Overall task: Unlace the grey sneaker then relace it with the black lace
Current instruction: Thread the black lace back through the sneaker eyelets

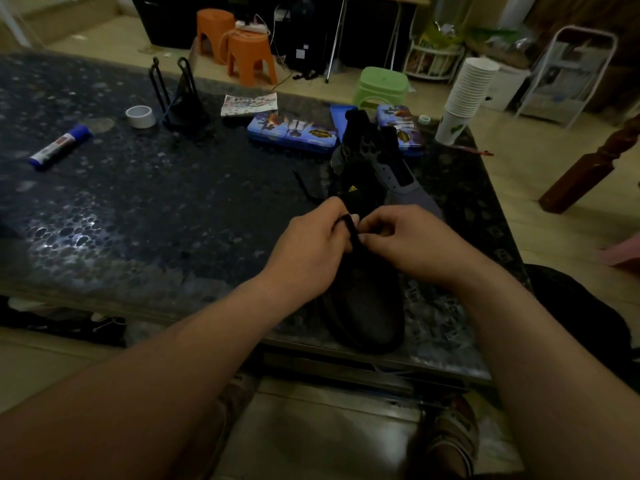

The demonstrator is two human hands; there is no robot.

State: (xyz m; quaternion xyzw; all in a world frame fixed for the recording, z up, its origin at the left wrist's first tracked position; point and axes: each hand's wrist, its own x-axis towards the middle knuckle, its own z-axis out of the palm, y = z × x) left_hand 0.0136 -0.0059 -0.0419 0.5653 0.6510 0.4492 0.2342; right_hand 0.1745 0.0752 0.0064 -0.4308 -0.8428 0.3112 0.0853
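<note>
The grey sneaker (367,299) lies on the dark stone table (156,216), toe towards me, heel and tongue pointing away. Its grey eyelet strip shows on the right side. Both hands meet over the lower eyelets. My left hand (308,251) pinches a loop of the black lace (351,230) between thumb and fingers. My right hand (405,237) pinches the same lace just to the right of it. A loose stretch of the black lace lies on the table to the left of the shoe's tongue. The eyelets under my fingers are hidden.
Behind the shoe lie two blue tins (292,131) and a stack of paper cups (464,98). A tape roll (140,116), a glue stick (60,145) and a black stand (183,98) sit at the left. Orange stools (242,53) and a green stool (381,86) stand beyond.
</note>
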